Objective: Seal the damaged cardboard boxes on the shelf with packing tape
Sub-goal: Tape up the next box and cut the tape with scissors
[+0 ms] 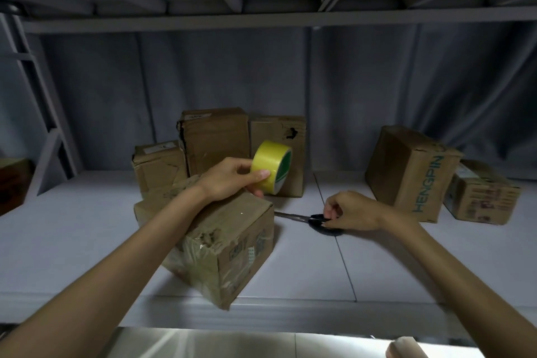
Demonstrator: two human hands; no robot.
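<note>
Your left hand (232, 176) grips the tape roll (271, 167) over the torn box (232, 235), ready to apply; right hand (351, 211) fingers curl onto the scissors (316, 222) for cutting.

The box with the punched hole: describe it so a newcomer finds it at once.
On the white shelf, find the cluster of boxes left of centre. The holed box stands at its back right, behind the yellow tape roll. Only it has a dark ragged hole near its top.
</note>
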